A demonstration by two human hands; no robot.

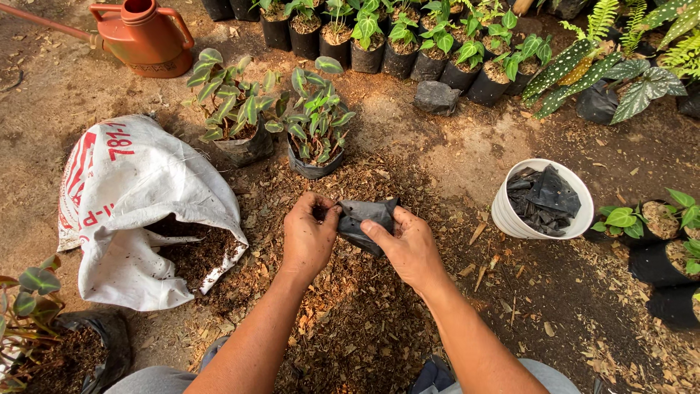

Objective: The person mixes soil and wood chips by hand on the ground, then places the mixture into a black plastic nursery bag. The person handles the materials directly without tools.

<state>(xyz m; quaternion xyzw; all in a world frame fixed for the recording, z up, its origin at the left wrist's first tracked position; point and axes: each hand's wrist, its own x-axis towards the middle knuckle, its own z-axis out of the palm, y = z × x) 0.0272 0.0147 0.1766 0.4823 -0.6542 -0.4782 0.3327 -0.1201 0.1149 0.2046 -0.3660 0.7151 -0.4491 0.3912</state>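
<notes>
Both my hands hold a small empty black plastic grow bag [364,217] over a patch of brown chipped potting mix [350,306] on the ground. My left hand [308,235] pinches its left edge. My right hand [407,244] grips its right side, thumb on the rim. Just beyond the bag stand two leafy green plants in black bags [315,120], [237,109].
A white sack [138,197] spilling dark soil lies at left. A white bucket [510,215] holding black bags stands at right. An orange watering can [146,36] is at the back left. Rows of bagged seedlings [408,40] line the back; more pots [660,241] sit at right.
</notes>
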